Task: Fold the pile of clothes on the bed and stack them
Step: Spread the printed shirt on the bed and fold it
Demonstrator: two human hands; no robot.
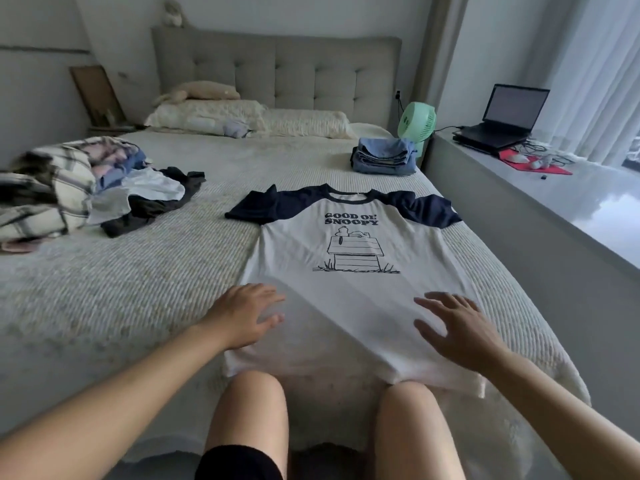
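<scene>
Cream T-shirt with navy raglan sleeves and a Snoopy doghouse print (349, 282): laid flat, face up, on the bed with the ribbed off-white cover (138, 289), collar toward the headboard, hem at the near edge. Left hand (242, 317): grip released, fingers spread, placed flat on the shirt's lower left edge. Right hand (457, 327): grip released, fingers spread, placed flat on the lower right part. Unfolded pile of mixed clothes, plaid, white and dark (83, 188): heaped at the bed's left side. Folded stack of blue garments (384, 157): set at the far right corner, beside a green fan (415, 124).
</scene>
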